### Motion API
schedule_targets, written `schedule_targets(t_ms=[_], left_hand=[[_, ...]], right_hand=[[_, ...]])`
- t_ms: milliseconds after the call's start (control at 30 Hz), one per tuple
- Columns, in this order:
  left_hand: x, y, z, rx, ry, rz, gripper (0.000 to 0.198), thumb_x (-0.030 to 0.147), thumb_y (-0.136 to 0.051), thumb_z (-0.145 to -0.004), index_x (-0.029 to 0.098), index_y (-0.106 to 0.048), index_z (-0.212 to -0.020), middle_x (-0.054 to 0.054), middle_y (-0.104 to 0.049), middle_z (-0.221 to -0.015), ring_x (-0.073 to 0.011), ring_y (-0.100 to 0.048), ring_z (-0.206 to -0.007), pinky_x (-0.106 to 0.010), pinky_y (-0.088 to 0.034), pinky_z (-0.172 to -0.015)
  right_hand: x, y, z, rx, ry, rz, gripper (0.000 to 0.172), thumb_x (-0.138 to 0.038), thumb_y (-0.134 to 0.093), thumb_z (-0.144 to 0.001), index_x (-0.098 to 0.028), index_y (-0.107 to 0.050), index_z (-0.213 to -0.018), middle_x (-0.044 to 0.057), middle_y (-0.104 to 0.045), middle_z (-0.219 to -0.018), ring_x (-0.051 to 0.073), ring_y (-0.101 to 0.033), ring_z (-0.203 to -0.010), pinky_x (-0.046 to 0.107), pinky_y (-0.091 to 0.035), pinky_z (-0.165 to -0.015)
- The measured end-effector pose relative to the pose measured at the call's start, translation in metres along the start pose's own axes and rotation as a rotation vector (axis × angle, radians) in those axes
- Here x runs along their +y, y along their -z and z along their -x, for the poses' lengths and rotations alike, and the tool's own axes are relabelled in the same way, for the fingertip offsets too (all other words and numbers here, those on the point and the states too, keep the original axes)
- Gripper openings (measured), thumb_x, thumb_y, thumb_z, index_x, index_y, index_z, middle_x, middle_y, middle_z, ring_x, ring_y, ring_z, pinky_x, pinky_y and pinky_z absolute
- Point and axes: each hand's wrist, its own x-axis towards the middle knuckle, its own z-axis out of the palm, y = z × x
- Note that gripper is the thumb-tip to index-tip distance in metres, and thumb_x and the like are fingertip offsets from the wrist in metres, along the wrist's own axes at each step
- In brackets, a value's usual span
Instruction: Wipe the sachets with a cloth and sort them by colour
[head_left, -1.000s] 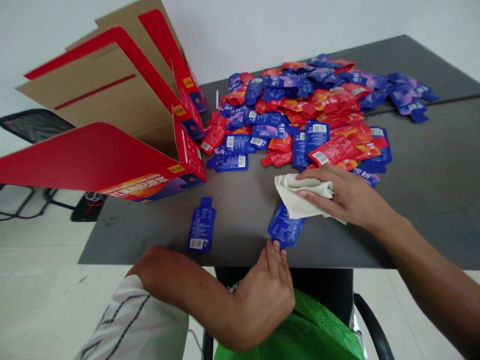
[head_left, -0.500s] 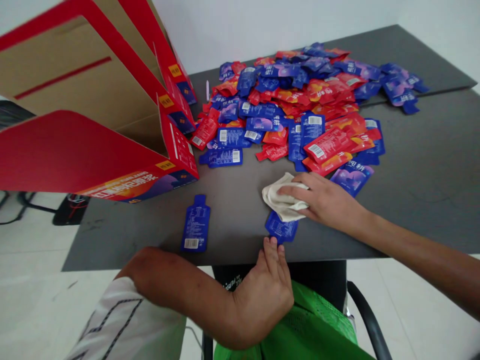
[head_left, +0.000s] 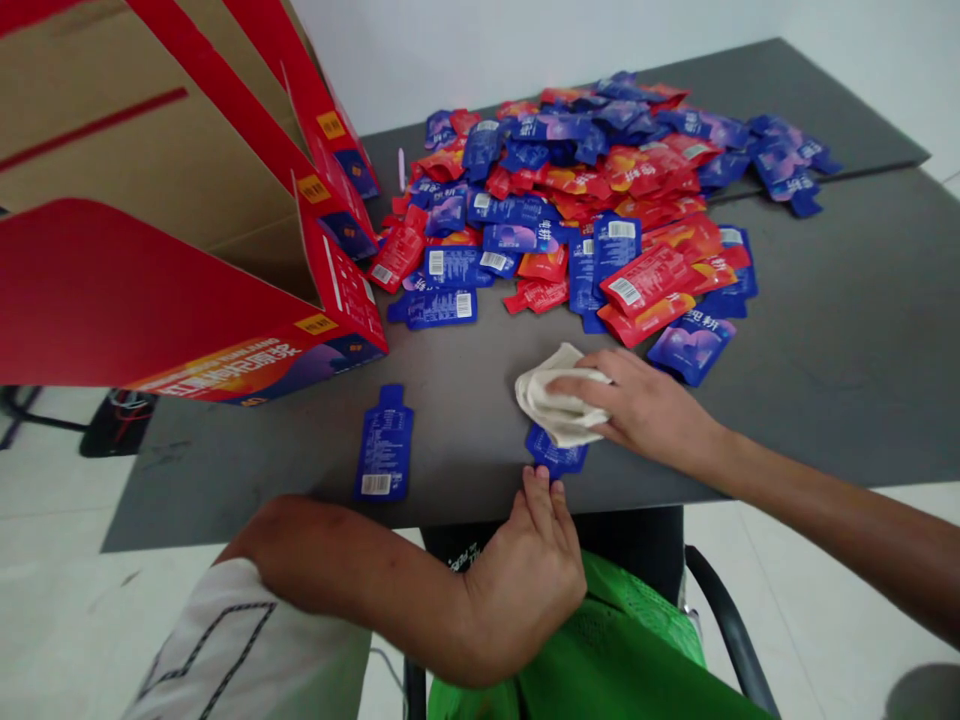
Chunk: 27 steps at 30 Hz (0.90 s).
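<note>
My right hand presses a crumpled cream cloth flat-fingered onto a blue sachet near the table's front edge. Only the lower end of that sachet shows under the cloth. My left hand rests at the table edge, its fingers together and their tips touching the sachet's near end. Another blue sachet lies alone to the left, barcode side up.
A big heap of red and blue sachets covers the far half of the dark grey table. An open red cardboard box with raised flaps stands at the left. A green mesh bag lies on my lap, and a black chair arm shows below.
My right hand has slid the cloth leftward and nearer over the blue sachet, covering more of it. My left hand has stayed at the sachet's near end.
</note>
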Motion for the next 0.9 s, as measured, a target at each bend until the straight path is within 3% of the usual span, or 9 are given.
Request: schedule_targets(t_ms=[100, 167, 267, 400, 533, 633, 700, 800, 900], left_hand=[[0.000, -0.002, 0.000, 0.008, 0.008, -0.008, 0.044, 0.021, -0.065, -0.089, -0.003, -0.073, -0.125, -0.033, -0.072, -0.121, -0.0375, -0.075, -0.114, -0.041, -0.064, -0.089], [0.000, -0.001, 0.000, 0.014, 0.006, -0.004, 0.045, 0.020, -0.066, -0.088, -0.004, -0.073, -0.125, -0.033, -0.073, -0.120, -0.0374, -0.075, -0.114, -0.041, -0.064, -0.089], [-0.001, 0.002, -0.001, -0.005, -0.007, 0.014, 0.042, 0.020, -0.064, -0.090, -0.004, -0.073, -0.124, -0.032, -0.074, -0.118, -0.0370, -0.076, -0.113, -0.043, -0.064, -0.091], [-0.004, 0.006, -0.003, -0.080, -0.012, 0.061, 0.039, 0.020, -0.062, -0.093, -0.005, -0.074, -0.120, -0.032, -0.076, -0.111, -0.0349, -0.079, -0.101, -0.043, -0.064, -0.088], [-0.003, 0.004, -0.002, -0.024, -0.011, 0.023, 0.042, 0.020, -0.064, -0.091, -0.004, -0.073, -0.124, -0.033, -0.073, -0.119, -0.0381, -0.075, -0.113, -0.043, -0.064, -0.090], [-0.001, 0.000, -0.001, -0.014, -0.011, -0.007, 0.042, 0.019, -0.064, -0.090, -0.004, -0.073, -0.125, -0.033, -0.072, -0.121, -0.0378, -0.075, -0.114, -0.042, -0.064, -0.087], [0.000, 0.000, -0.001, -0.019, -0.002, -0.003, 0.043, 0.019, -0.065, -0.091, -0.005, -0.072, -0.125, -0.033, -0.072, -0.120, -0.0373, -0.075, -0.114, -0.041, -0.064, -0.088], [-0.002, 0.004, -0.002, -0.029, 0.003, 0.016, 0.042, 0.018, -0.063, -0.092, -0.005, -0.072, -0.126, -0.032, -0.073, -0.121, -0.0369, -0.075, -0.115, -0.041, -0.063, -0.090], [-0.004, 0.010, -0.004, -0.091, -0.019, 0.028, 0.037, 0.017, -0.060, -0.094, -0.003, -0.074, -0.122, -0.029, -0.077, -0.111, -0.0329, -0.079, -0.098, -0.040, -0.064, -0.081]], right_hand=[[0.030, 0.018, -0.015, 0.065, -0.082, 0.129, 0.047, -0.025, -0.069, -0.092, -0.025, -0.063, -0.139, 0.015, -0.063, -0.126, 0.034, -0.060, -0.117, 0.049, -0.055, -0.097], [0.028, 0.031, -0.018, 0.137, -0.130, 0.181, 0.044, -0.029, -0.066, -0.095, -0.023, -0.064, -0.138, 0.016, -0.063, -0.126, 0.034, -0.061, -0.115, 0.049, -0.055, -0.096], [-0.009, 0.036, -0.007, 0.218, -0.092, 0.093, 0.048, -0.032, -0.065, -0.095, -0.023, -0.061, -0.143, 0.017, -0.061, -0.129, 0.034, -0.062, -0.116, 0.047, -0.055, -0.096], [-0.048, 0.011, 0.012, 0.002, 0.127, -0.042, 0.044, -0.024, -0.062, -0.097, -0.028, -0.060, -0.140, 0.011, -0.066, -0.125, 0.027, -0.064, -0.110, 0.039, -0.058, -0.090], [-0.013, -0.001, 0.004, 0.008, 0.022, 0.011, 0.051, -0.019, -0.068, -0.091, -0.026, -0.060, -0.141, 0.012, -0.064, -0.128, 0.029, -0.063, -0.114, 0.042, -0.056, -0.095], [0.024, 0.015, -0.014, 0.050, -0.081, 0.134, 0.046, -0.023, -0.067, -0.094, -0.025, -0.062, -0.140, 0.013, -0.063, -0.128, 0.029, -0.061, -0.117, 0.043, -0.054, -0.098], [0.028, 0.030, -0.019, 0.095, -0.118, 0.200, 0.042, -0.029, -0.061, -0.099, -0.023, -0.061, -0.141, 0.015, -0.062, -0.127, 0.030, -0.060, -0.117, 0.044, -0.053, -0.098], [-0.003, 0.037, -0.011, 0.194, -0.079, 0.151, 0.046, -0.035, -0.059, -0.101, -0.024, -0.056, -0.146, 0.015, -0.060, -0.128, 0.030, -0.059, -0.116, 0.044, -0.054, -0.095], [-0.042, 0.020, 0.008, 0.053, 0.112, 0.031, 0.047, -0.031, -0.058, -0.100, -0.026, -0.053, -0.146, 0.014, -0.060, -0.130, 0.029, -0.062, -0.112, 0.042, -0.057, -0.090]])
